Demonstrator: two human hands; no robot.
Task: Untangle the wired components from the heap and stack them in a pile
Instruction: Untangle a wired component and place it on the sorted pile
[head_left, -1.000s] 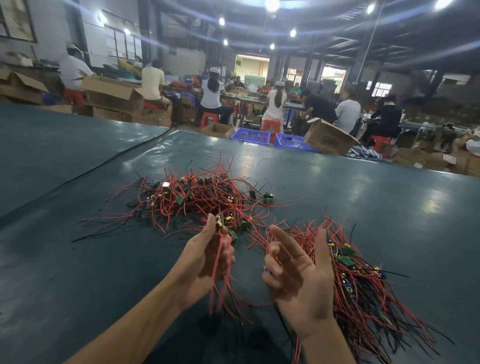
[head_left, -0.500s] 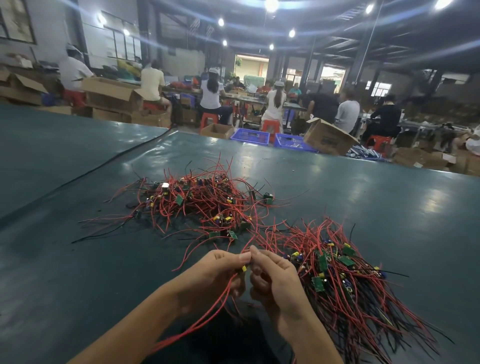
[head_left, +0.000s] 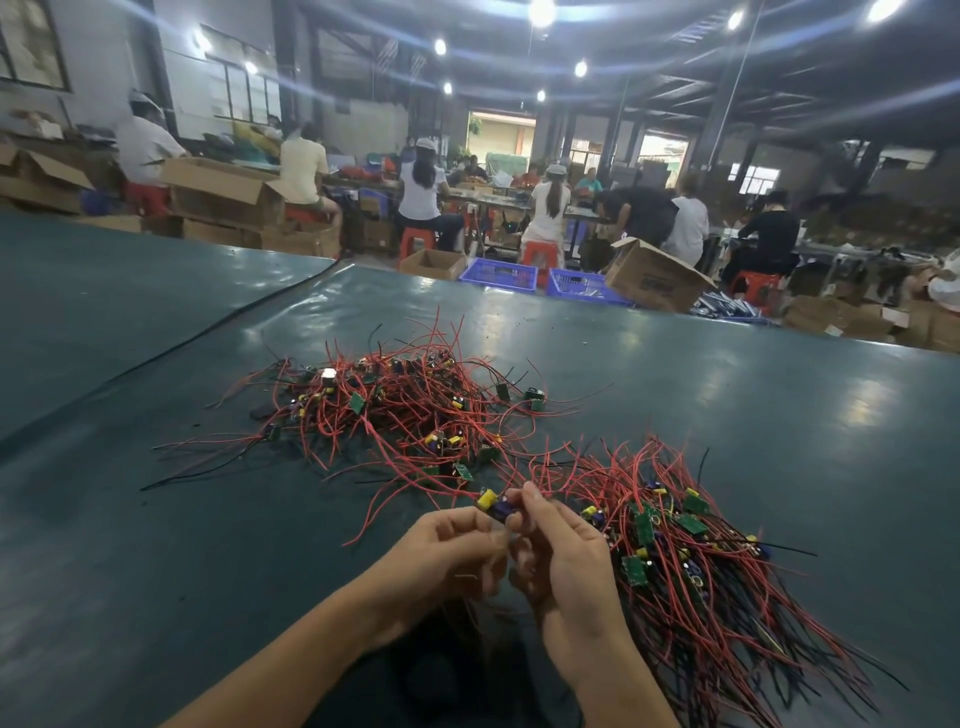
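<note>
Okay, both hands are up close, on the near side of the heap (head_left: 405, 410). My left hand (head_left: 447, 551) has its fingers curled in, tips pinching one wired component (head_left: 493, 505) — a small piece with a yellow cylinder and a dark blue part on top. My right hand (head_left: 566, 545) pinches the same component from the other side, thumb against it, index finger (head_left: 531, 493) raised a little above it. The fingers are motion-blurred, so I cannot tell the exact contact points.

The component sits lifted off the table (head_left: 182, 571) between my two hands, nearer to me than the heap. Whether its red leads run back into the heap I cannot tell.

The heap is a tangle of red and black wires with small green boards and yellow parts mixed in, lying mid-table. A loose black wire (head_left: 208, 467) trails out from the heap's left side.

Right of the heap and nearer to me lies the pile (head_left: 691, 561) — wires roughly parallel, fanning toward the near right, green boards gathered at the end closest to the heap. Its far-left wires overlap the heap's near-right edge. My right hand is just beside the pile's left edge.

Beyond the heap, past the far table edge, stand a tilted cardboard box (head_left: 657, 278) and two blue crates (head_left: 498, 274). Farther back, people sit on red stools (head_left: 418, 240) with their backs to me.
</note>
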